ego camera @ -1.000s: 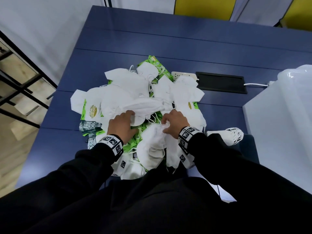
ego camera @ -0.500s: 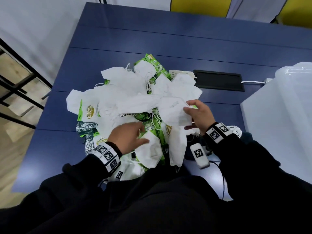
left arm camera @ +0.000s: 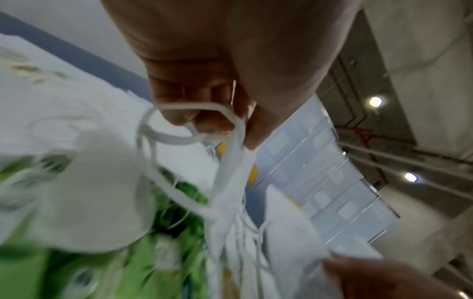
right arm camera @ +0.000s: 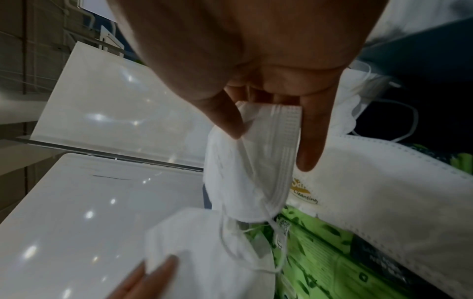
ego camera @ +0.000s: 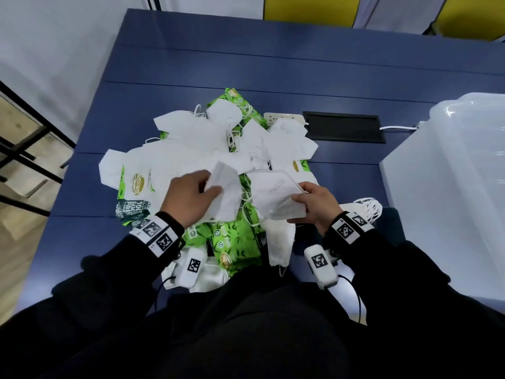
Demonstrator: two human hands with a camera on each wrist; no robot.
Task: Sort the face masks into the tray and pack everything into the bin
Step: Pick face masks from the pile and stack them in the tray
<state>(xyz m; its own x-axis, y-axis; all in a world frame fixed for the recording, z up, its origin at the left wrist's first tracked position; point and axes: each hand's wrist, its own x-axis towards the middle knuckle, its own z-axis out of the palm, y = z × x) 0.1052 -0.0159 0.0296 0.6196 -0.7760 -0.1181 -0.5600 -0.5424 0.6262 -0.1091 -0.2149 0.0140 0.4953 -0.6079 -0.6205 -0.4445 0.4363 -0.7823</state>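
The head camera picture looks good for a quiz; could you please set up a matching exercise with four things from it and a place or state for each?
Things:
1. left hand
2. right hand
3. green packets
4. clear bin

Places or states:
A. at the table's right edge
B. lying under the heap of white masks
C. holds a mask with printed text
D. holds a folded mask without visible print

Pairs: 1-D, 2-C, 3-B, 4-A

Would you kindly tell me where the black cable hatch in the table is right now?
In the head view, the black cable hatch sits on the table's far right, between the white power strip and the translucent bin.
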